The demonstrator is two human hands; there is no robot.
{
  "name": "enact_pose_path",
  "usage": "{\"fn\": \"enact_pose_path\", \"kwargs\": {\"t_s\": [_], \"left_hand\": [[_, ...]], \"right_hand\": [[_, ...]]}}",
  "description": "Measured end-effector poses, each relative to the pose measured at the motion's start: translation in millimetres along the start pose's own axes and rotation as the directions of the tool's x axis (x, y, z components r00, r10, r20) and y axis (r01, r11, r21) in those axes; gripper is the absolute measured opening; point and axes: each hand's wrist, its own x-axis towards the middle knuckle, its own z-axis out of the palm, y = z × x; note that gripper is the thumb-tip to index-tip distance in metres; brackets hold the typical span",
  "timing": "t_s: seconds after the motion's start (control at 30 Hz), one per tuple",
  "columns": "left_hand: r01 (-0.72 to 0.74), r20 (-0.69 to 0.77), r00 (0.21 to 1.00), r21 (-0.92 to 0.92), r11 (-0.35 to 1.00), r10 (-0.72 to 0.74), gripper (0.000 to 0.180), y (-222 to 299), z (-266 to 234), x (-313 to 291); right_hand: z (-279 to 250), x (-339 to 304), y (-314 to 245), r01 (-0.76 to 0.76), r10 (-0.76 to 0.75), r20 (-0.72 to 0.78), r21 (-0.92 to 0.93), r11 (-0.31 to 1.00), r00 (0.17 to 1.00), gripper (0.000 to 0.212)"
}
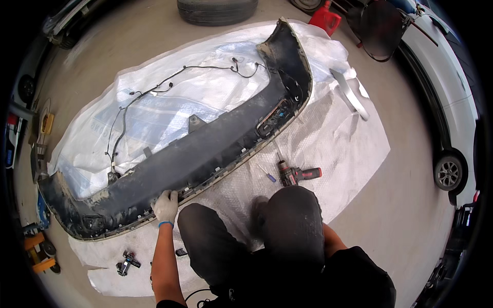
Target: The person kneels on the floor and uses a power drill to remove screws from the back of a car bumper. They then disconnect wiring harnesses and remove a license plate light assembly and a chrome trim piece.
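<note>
A large dark car bumper [187, 159] lies inner side up on white plastic sheeting, its ends curving away to the far right and near left. My left hand [165, 207], in a pale glove with a blue cuff, grips the bumper's near edge just left of my left knee. Its fingers are bent over that edge. Only my right forearm [334, 240] shows, beside my right knee; the hand itself is hidden. Along the bumper's far side runs a thin black wiring harness [125, 120]. In front of my right knee lie a red-and-black cordless drill [295, 172] and a small screwdriver [268, 174].
Beneath everything spreads the white sheeting [354, 149]. A silver curved trim strip [350, 96] rests on its right part. Left of my arm sits another small power tool [127, 263]. Farther off are a tire [216, 11], a red jug [325, 19] and a white car [447, 77].
</note>
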Motion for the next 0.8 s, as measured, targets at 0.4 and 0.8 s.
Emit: {"fn": "enact_pose_path", "kwargs": {"t_s": [0.4,0.8], "left_hand": [[-0.118,-0.206,0.972,-0.013,0.993,0.113,0.041,0,10,-7],[-0.067,-0.202,0.978,-0.027,0.997,0.06,0.034,3,9,-9]], "right_hand": [[-39,6,-91,0.364,-0.397,-0.072,-0.275,0.89,0.915,0.067],[51,31,-137,0.671,-0.793,0.11,-0.61,0.423,0.599,0.025]]}}
